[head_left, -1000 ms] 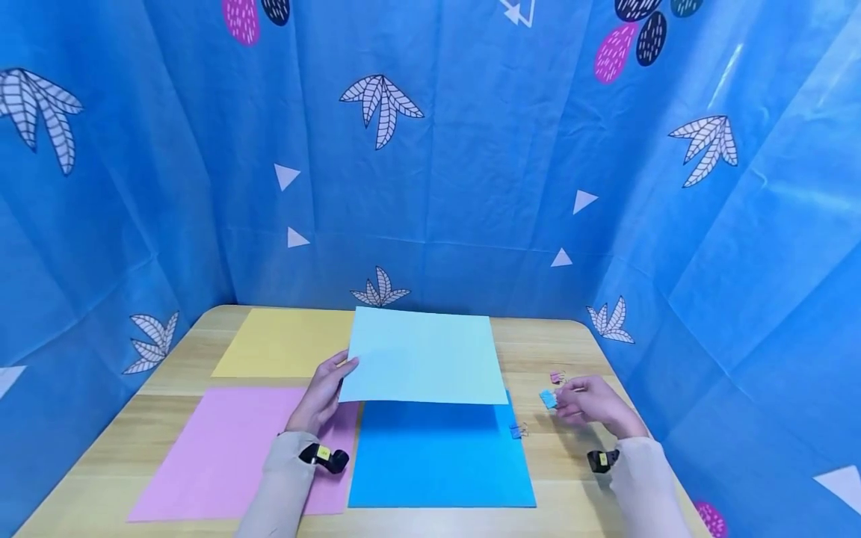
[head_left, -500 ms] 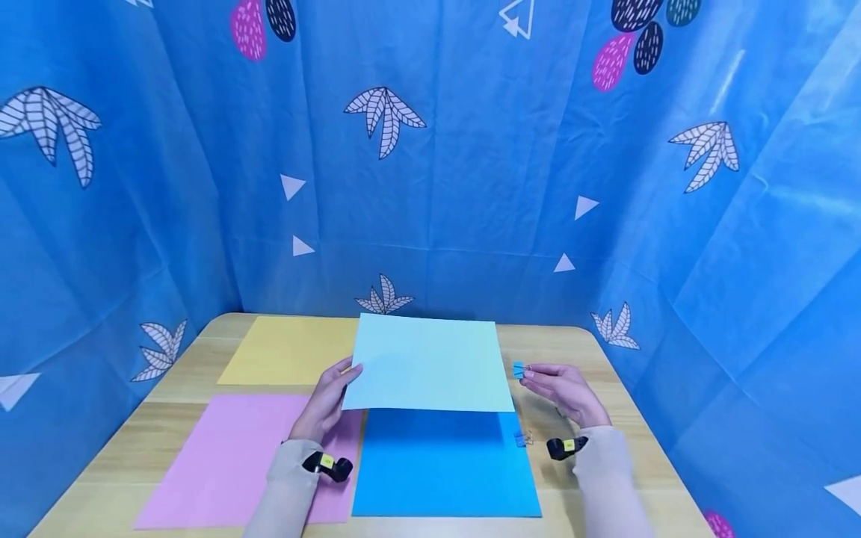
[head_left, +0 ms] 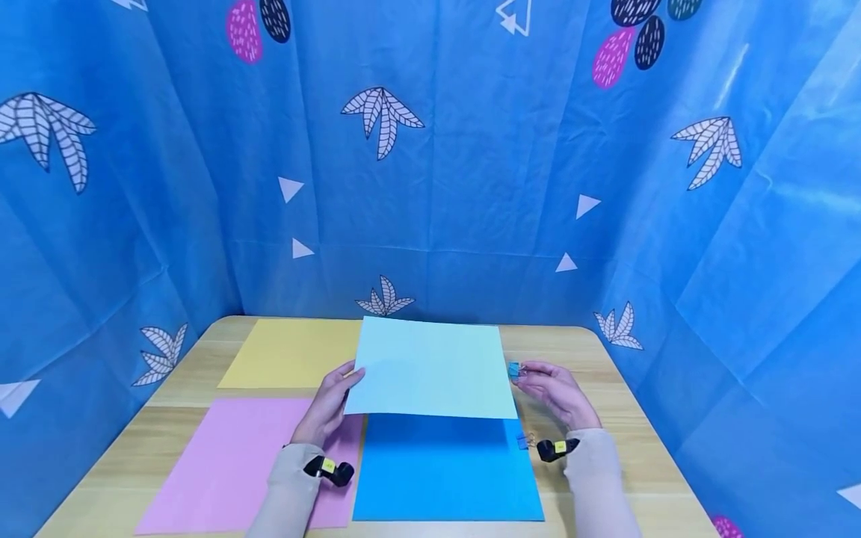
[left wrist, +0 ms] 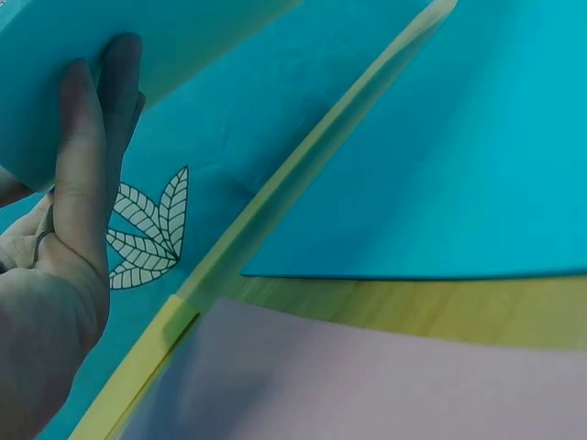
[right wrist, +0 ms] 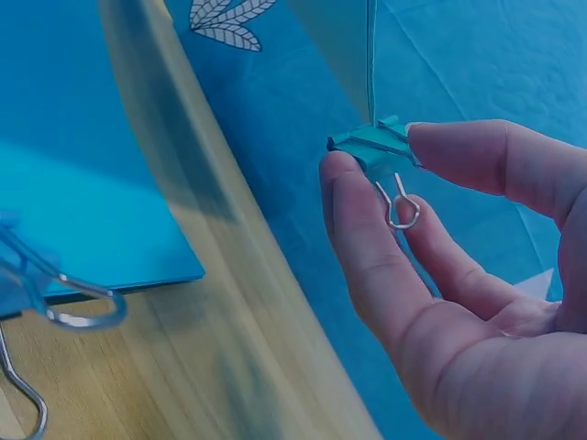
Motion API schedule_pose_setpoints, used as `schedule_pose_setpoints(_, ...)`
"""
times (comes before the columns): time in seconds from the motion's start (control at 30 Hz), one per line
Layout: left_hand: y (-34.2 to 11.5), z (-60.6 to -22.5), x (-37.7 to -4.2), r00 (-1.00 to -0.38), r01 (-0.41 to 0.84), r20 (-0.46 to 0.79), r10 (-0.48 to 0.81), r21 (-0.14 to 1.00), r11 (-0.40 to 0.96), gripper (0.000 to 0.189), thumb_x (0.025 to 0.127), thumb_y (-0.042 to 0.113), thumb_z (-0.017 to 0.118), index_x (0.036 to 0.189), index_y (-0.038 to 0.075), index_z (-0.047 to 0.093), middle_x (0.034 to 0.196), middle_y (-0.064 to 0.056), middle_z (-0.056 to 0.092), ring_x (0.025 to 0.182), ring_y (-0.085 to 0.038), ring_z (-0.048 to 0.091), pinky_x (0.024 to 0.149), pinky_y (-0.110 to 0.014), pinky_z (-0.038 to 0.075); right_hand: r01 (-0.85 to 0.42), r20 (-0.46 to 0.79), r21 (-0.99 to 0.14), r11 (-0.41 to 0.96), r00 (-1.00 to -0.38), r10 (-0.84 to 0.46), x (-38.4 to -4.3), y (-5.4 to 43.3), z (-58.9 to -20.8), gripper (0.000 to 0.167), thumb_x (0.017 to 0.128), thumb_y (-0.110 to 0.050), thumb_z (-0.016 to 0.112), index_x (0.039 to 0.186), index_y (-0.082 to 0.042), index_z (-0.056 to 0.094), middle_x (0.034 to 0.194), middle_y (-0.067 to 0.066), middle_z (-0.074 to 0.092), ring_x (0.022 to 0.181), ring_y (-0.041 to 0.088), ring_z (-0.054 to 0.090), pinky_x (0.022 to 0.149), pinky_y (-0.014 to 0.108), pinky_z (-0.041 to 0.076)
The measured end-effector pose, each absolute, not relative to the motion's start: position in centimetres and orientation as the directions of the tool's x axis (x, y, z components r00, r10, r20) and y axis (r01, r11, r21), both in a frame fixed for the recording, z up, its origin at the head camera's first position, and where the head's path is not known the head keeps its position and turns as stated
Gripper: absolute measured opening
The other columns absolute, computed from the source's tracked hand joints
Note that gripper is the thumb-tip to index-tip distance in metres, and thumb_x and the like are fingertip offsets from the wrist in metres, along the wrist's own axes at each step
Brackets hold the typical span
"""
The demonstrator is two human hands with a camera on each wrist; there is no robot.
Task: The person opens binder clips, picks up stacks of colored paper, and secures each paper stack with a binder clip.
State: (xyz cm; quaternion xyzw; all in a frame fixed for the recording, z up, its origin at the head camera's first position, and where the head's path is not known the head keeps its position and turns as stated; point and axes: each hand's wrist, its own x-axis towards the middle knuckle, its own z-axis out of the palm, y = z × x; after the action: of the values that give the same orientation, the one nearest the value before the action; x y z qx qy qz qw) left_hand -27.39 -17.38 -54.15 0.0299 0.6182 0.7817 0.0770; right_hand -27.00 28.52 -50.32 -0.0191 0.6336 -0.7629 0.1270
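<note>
My left hand pinches the left edge of a mint-green paper sheet and keeps it raised, tilted, over the blue paper. In the left wrist view, fingers lie along the sheet's back. At the sheet's right edge, my right hand pinches a teal binder clip between thumb and fingertips. Seen close in the right wrist view, the binder clip meets the sheet's edge, a wire handle pointing back toward the palm. Another binder clip, blue, sits on the blue paper's right edge.
Pink paper lies at the left of the wooden table, with yellow paper behind it. A blue patterned curtain surrounds the table's back and sides.
My right hand has carried the teal binder clip leftward from the table's right side to the sheet's right edge. The left hand still holds the sheet in nearly the same place.
</note>
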Motion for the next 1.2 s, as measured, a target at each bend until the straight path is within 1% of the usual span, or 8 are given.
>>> schedule_pose_setpoints(0.2, -17.2, -54.2, -27.4, -0.985, -0.098, -0.064, 0.159, 0.971, -0.217, 0.071, 0.108, 0.021, 0.054, 0.161, -0.008, 0.016, 0.173, -0.022, 0.004, 0.162, -0.035, -0.004, 0.134, -0.051, -0.001, 0.171, -0.145, -0.973, -0.154, -0.975, -0.166, -27.3, 28.1, -50.4, 0.047, 0.100, -0.001, 0.063, 0.143, 0.011, 0.047, 0.125, 0.010, 0.067, 0.113, 0.021, 0.072, 0.103, 0.029, 0.058)
schedule_pose_setpoints(0.37, -17.3, -54.1, -27.4, -0.986, -0.105, -0.068, 0.150, 0.962, -0.251, 0.069, 0.107, 0.020, 0.054, 0.161, -0.006, 0.020, 0.168, -0.023, 0.020, 0.160, -0.031, 0.013, 0.134, -0.045, 0.008, 0.160, -0.151, -0.985, -0.065, -0.981, -0.123, -27.5, 27.7, -50.1, 0.057, 0.098, -0.015, 0.071, 0.145, 0.010, 0.050, 0.128, 0.014, 0.068, 0.110, 0.022, 0.073, 0.100, 0.030, 0.060)
schedule_pose_setpoints(0.43, -17.4, -54.1, -27.4, -0.986, -0.103, -0.065, 0.151, 0.962, -0.253, 0.069, 0.107, 0.020, 0.054, 0.161, -0.006, 0.020, 0.168, -0.023, 0.020, 0.160, -0.031, 0.013, 0.135, -0.046, 0.008, 0.150, -0.145, -0.987, -0.051, -0.985, -0.094, -27.5, 27.7, -50.1, 0.058, 0.099, -0.021, 0.072, 0.144, 0.009, 0.052, 0.127, 0.015, 0.070, 0.107, 0.019, 0.074, 0.099, 0.031, 0.060)
schedule_pose_setpoints(0.5, -17.4, -54.1, -27.5, -0.986, -0.103, -0.066, 0.150, 0.963, -0.250, 0.069, 0.107, 0.019, 0.054, 0.160, -0.007, 0.019, 0.170, -0.022, 0.014, 0.162, -0.032, 0.006, 0.135, -0.047, 0.003, 0.146, -0.141, -0.988, -0.054, -0.987, -0.076, -27.4, 27.7, -50.1, 0.059, 0.100, -0.025, 0.071, 0.145, 0.009, 0.052, 0.125, 0.012, 0.072, 0.103, 0.016, 0.073, 0.100, 0.031, 0.060)
schedule_pose_setpoints(0.63, -17.4, -54.2, -27.5, -0.987, -0.098, -0.064, 0.150, 0.966, -0.238, 0.070, 0.107, 0.019, 0.054, 0.160, -0.008, 0.018, 0.173, -0.021, 0.004, 0.162, -0.034, -0.005, 0.134, -0.050, -0.002, 0.145, -0.130, -0.979, -0.142, -0.986, -0.107, -27.2, 28.0, -50.1, 0.060, 0.101, -0.021, 0.068, 0.148, 0.011, 0.047, 0.120, 0.004, 0.074, 0.103, 0.011, 0.073, 0.104, 0.030, 0.058)
schedule_pose_setpoints(0.9, -17.3, -54.2, -27.5, -0.985, -0.094, -0.053, 0.166, 0.963, -0.252, 0.066, 0.108, 0.020, 0.054, 0.159, -0.008, 0.023, 0.169, -0.021, 0.016, 0.162, -0.032, 0.004, 0.135, -0.048, 0.002, 0.193, -0.122, -0.944, -0.268, -0.958, -0.259, -27.1, 28.7, -50.4, 0.064, 0.103, -0.003, 0.059, 0.157, 0.010, 0.027, 0.123, 0.002, 0.071, 0.119, 0.019, 0.071, 0.108, 0.032, 0.054)
schedule_pose_setpoints(1.07, -17.3, -54.2, -27.4, -0.984, -0.085, -0.041, 0.174, 0.964, -0.252, 0.064, 0.108, 0.020, 0.053, 0.159, -0.008, 0.024, 0.169, -0.020, 0.015, 0.162, -0.031, 0.003, 0.135, -0.048, 0.001, 0.179, -0.114, -0.950, -0.254, -0.962, -0.250, -27.1, 28.7, -50.4, 0.060, 0.106, -0.006, 0.057, 0.156, 0.013, 0.028, 0.121, 0.001, 0.074, 0.116, 0.015, 0.073, 0.108, 0.030, 0.053)
schedule_pose_setpoints(1.2, -17.3, -54.1, -27.4, -0.985, -0.082, -0.039, 0.170, 0.965, -0.251, 0.065, 0.108, 0.020, 0.054, 0.159, -0.008, 0.023, 0.170, -0.020, 0.015, 0.162, -0.031, 0.001, 0.135, -0.048, 0.000, 0.159, -0.123, -0.959, -0.236, -0.979, -0.161, -27.2, 28.3, -50.5, 0.056, 0.105, -0.015, 0.060, 0.150, 0.012, 0.040, 0.116, -0.001, 0.074, 0.108, 0.011, 0.073, 0.101, 0.025, 0.058)
